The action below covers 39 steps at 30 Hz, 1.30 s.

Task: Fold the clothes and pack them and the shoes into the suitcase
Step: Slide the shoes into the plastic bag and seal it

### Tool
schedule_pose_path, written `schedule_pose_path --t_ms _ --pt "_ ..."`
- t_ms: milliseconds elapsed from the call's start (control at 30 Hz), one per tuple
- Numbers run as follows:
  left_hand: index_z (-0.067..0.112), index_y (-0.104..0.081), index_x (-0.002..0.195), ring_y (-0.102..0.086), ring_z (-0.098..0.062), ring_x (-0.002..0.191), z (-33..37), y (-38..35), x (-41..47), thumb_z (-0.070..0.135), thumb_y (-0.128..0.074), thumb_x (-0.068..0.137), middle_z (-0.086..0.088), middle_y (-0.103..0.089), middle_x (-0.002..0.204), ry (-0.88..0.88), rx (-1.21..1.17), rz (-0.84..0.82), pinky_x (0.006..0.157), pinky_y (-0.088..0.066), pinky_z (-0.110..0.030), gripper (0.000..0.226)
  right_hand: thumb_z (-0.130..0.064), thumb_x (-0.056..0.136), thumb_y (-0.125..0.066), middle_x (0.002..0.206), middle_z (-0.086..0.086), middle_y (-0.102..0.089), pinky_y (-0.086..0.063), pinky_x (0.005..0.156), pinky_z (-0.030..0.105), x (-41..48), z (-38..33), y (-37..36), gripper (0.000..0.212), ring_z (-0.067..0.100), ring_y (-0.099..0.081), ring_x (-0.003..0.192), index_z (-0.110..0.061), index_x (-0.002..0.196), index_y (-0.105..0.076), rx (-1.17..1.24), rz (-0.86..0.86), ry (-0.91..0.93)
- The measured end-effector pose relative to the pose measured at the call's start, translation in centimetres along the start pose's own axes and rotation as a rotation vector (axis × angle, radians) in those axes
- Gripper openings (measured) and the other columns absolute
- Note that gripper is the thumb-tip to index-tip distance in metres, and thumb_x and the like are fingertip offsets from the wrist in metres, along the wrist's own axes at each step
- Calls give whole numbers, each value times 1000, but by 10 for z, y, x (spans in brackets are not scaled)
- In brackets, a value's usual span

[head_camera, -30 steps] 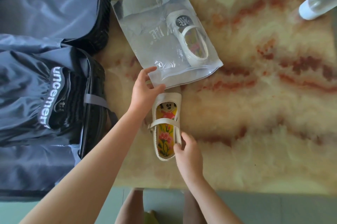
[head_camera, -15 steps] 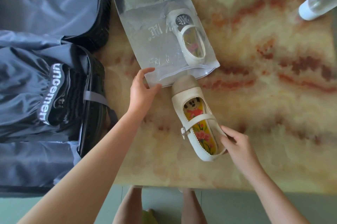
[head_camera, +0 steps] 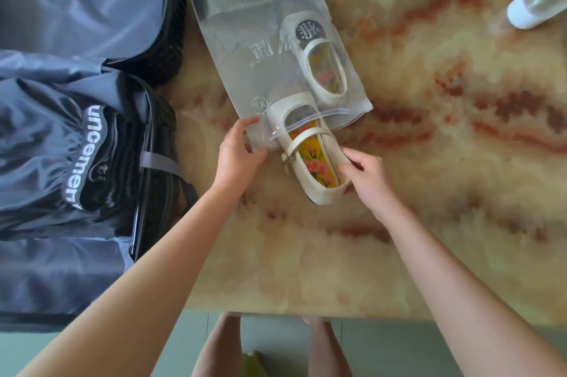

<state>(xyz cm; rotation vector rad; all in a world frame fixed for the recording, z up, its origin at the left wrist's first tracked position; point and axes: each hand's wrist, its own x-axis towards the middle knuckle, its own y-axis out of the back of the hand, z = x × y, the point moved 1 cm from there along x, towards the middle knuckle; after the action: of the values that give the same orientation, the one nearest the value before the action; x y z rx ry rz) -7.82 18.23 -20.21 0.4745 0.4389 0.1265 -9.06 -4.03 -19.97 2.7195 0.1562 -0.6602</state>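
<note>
Loose shoe [head_camera: 310,158] has gone toe-first into the bag [head_camera: 245,69]. Half a second ago it lay fully outside, toe just at the opening. Left hand has shifted a little along the bag mouth, and right hand has come in with the heel.

Near edge of the desk [head_camera: 429,223] runs under both forearms, with the person's legs below it. Right hand [head_camera: 365,175] grips the shoe heel, fingers curled over the rim and into the opening. Left hand [head_camera: 236,149] pinches the bag's near-left corner at the mouth. The zip strip lies across the shoe ahead of the strap, so the toe is inside while the strap, the insole and the heel are outside.

Bagged shoe [head_camera: 319,63] sits fully inside, against the bag's right edge, toe pointing away. The bag's left half is flat and unfilled.

Wide bare desk lies right of the bag and shoe, out to a bottle [head_camera: 534,5] at the far right corner. On the left, only a narrow strip of desk separates the bag from the open suitcase [head_camera: 155,137]. A dark garment [head_camera: 36,131] is packed in its near half.
</note>
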Motion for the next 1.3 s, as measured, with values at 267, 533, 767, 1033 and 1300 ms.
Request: schedule_pose_path --t_ms 267,533,767,1033,1300 --pt "21 -57 97 -54 -15 86 -7 -1 0 19 -67 86 8 -52 96 32 64 68 65 -41 -16 15 -22 91 -64 123 -15 -57 -35 92 2 17 -6 -21 39 -10 -48 110 -14 129 -59 -25 -34 -6" --pt "12 -63 82 -34 -11 136 -7 1 6 23 -72 83 2 -38 146 -143 113 122 103 -36 -27 14 -51 56 -84 137 -9 -43 -44 72 15 -42 38 -50 114 4 -55 84 -38 148 -18 -136 91 -90" --pt "12 -60 77 -38 -7 134 -5 0 7 19 -71 85 0 -46 145 -119 92 100 107 -37 -31 15 -14 72 -83 114 8 -53 -45 70 9 -29 31 -85 62 -9 -56 73 -12 127 -54 68 440 7" --pt "1 -60 81 -40 34 87 -8 -1 7 15 -70 85 -1 -43 146 -136 99 86 75 -33 4 17 -13 72 -82 102 5 -52 -37 72 1 4 3 -86 53 -12 -54 79 -13 122 -62 92 512 96" --pt "6 -61 78 -37 10 120 -5 3 10 17 -71 83 3 -46 143 -149 51 94 89 -22 7 16 -20 69 -85 106 5 -51 -40 78 5 37 -9 -108 58 0 -51 80 -8 121 -61 86 485 108"
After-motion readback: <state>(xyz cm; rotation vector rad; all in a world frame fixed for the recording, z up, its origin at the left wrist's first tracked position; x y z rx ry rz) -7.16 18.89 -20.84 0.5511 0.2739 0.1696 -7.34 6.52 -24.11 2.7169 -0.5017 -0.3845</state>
